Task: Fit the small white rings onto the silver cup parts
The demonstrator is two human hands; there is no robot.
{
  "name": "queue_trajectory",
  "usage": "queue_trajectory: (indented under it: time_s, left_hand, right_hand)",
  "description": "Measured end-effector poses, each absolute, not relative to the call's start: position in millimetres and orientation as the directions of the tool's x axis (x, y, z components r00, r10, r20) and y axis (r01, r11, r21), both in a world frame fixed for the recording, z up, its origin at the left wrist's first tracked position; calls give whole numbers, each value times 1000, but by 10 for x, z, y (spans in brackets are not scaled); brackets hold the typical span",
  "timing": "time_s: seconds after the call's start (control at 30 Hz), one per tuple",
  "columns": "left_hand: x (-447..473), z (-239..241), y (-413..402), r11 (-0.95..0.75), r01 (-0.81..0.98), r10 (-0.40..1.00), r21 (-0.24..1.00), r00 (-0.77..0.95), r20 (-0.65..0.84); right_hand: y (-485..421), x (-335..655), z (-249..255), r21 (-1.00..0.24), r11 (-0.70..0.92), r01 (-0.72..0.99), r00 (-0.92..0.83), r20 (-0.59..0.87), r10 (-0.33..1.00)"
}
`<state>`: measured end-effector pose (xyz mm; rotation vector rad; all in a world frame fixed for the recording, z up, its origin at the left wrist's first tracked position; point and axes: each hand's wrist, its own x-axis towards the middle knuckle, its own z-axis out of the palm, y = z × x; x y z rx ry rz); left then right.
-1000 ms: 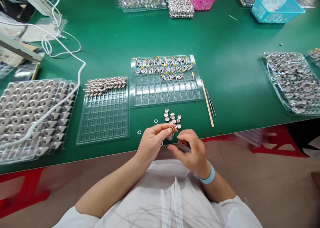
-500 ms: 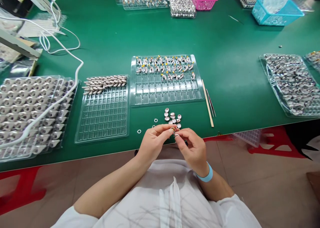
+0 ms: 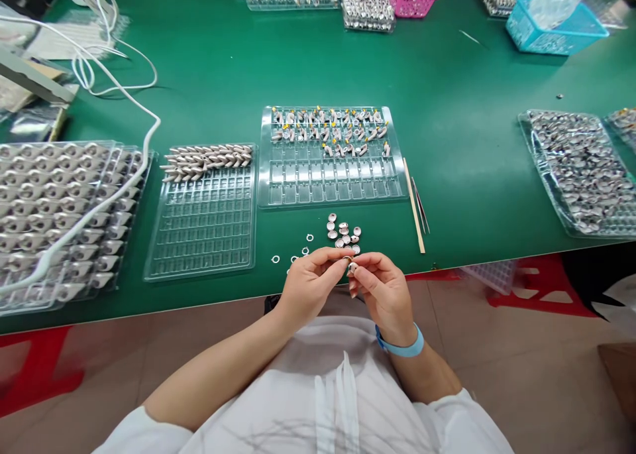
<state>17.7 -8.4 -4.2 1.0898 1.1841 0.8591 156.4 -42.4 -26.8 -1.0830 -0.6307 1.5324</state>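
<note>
My left hand and my right hand meet over the table's front edge, fingertips nearly touching. The left thumb and fingers pinch a small ring-like part, mostly hidden. Between the right thumb and fingers sits a small silvery metal part. Whether the two parts touch I cannot tell. Just beyond my fingertips lies a loose group of small round metal caps. Several thin white rings are scattered beside my left hand.
A clear tray holds small parts with yellow tips. Left of it are a tray of slanted metal pieces and stacked full trays crossed by a white cable. A wooden stick and tweezers lie to the right.
My right fingers have turned a little, so the silvery part now shows more between them. Both hands stay together; the view has shifted slightly.
</note>
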Motion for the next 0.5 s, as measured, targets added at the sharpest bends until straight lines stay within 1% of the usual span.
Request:
queue_trajectory:
  time_s: [0.17, 0.3, 0.4, 0.5]
  left_hand:
    - [174, -114, -123, 186, 75, 965, 980, 171, -197]
    - [165, -143, -131, 214, 60, 961, 975, 169, -221]
    - [143, -137, -118, 243, 42, 948, 969, 199, -246]
    - [103, -115, -94, 220, 57, 941, 974, 250, -227]
  right_hand:
    - [-416, 1550, -293, -826, -257, -502, 15, -306, 952]
    - [-411, 1561, -303, -811, -272, -517, 9, -323, 946]
    - [-406, 1586, -305, -807, -276, -522, 0, -324, 946]
    - [-396, 1609, -305, -799, -292, -526, -15, -335, 942]
